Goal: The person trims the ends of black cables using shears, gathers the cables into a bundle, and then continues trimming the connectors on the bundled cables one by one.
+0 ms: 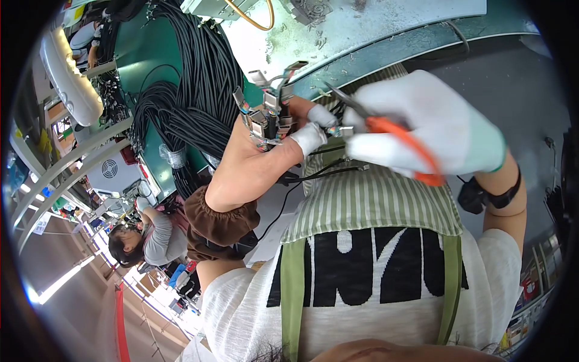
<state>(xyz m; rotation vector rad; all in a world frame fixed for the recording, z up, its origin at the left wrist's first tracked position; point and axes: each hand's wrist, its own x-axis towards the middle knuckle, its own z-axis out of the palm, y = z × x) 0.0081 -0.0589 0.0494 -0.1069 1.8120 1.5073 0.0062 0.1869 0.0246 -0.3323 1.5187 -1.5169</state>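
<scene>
My left hand (244, 163), with white covers on thumb and finger, is closed round a bunch of black cable ends. Several metal connectors (258, 122) with thin coloured wires fan out from it. One more small metal connector (342, 131) sticks out beyond the thumb tip, pointing at my right hand. In a white glove, my right hand (422, 120) is closed round orange-handled pliers (392, 127), whose dark pointed jaws rise up and left above that connector. The glove is slightly blurred, and its fingertips are close to the connector; whether they touch it I cannot tell.
Thick bundles of black cable (199, 66) lie on the green bench (158, 48) at the left. Ahead is a white work surface (386, 27) strewn with scraps. A striped green apron (374, 202) spans my lap. Another person (154, 235) works at the far left.
</scene>
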